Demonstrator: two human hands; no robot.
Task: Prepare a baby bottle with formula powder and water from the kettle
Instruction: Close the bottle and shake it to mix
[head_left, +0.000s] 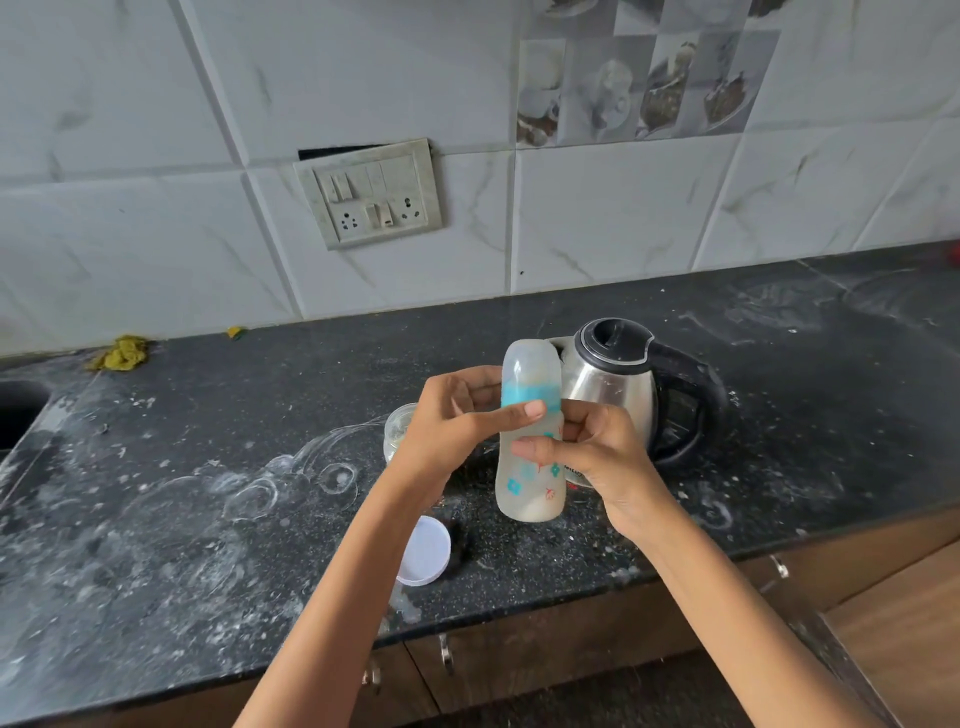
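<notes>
I hold a baby bottle (530, 483) upright above the black counter (208, 467), its clear cap on and a blue ring at the neck. A milky liquid shows in its lower part. My left hand (457, 426) grips the bottle near the blue ring, thumb across the front. My right hand (597, 457) wraps the bottle's middle from the right. Just behind stands a steel kettle (623, 384) with a black lid and handle. A small open jar (397, 431) sits partly hidden behind my left hand, and its white lid (426, 551) lies on the counter below.
A sink opening (15, 415) is at the far left. A yellow cloth (122, 353) lies by the wall. A switch and socket panel (371, 192) is on the tiled wall. The counter is smeared with white powder rings. Cabinet fronts (519, 660) run under the counter edge.
</notes>
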